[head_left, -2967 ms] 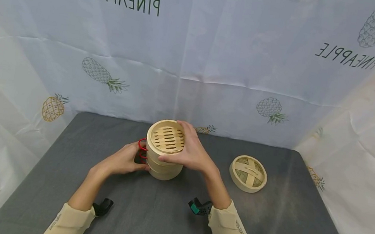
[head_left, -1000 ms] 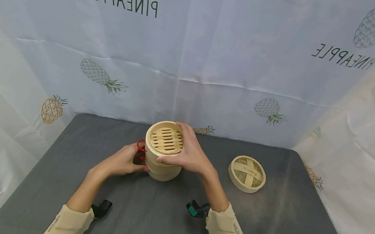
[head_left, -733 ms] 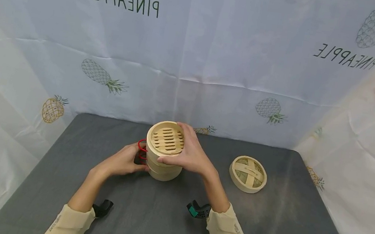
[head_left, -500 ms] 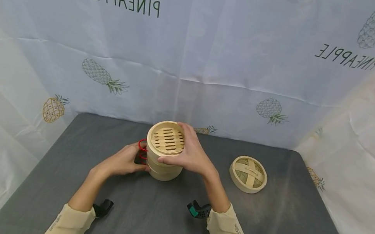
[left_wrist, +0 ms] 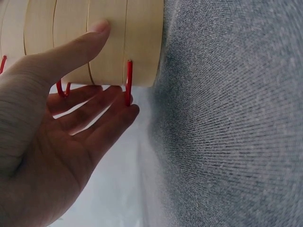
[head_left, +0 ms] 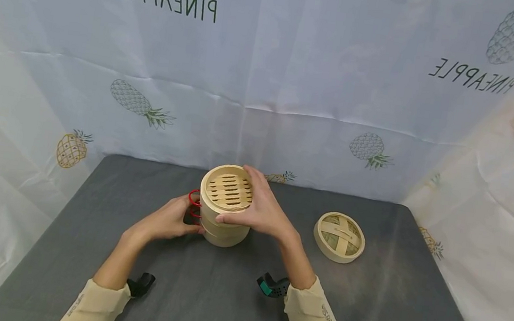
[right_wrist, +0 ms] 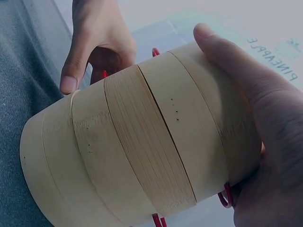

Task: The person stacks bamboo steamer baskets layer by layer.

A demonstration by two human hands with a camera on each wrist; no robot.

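A stack of round bamboo steamer baskets (head_left: 225,234) stands upright near the back of the dark table, its slatted base facing up inside the top rim. My right hand (head_left: 264,210) grips the upper basket, thumb on the near side and fingers over the far rim. On the stack's left, my left hand (head_left: 169,220) holds the lower part. The left wrist view has that thumb (left_wrist: 78,52) flat along the bamboo wall, with the fingers reaching behind beside red loop handles (left_wrist: 129,82). Seams between the stacked rings show in the right wrist view, where the steamer wall (right_wrist: 137,127) fills the middle.
A round bamboo lid (head_left: 340,237) with crossed strips lies on the table to the right of the stack. The grey-black table (head_left: 201,298) ends at a hanging pineapple-print curtain (head_left: 296,79) close behind the steamer. Black wrist camera mounts (head_left: 272,285) stick out from the forearms.
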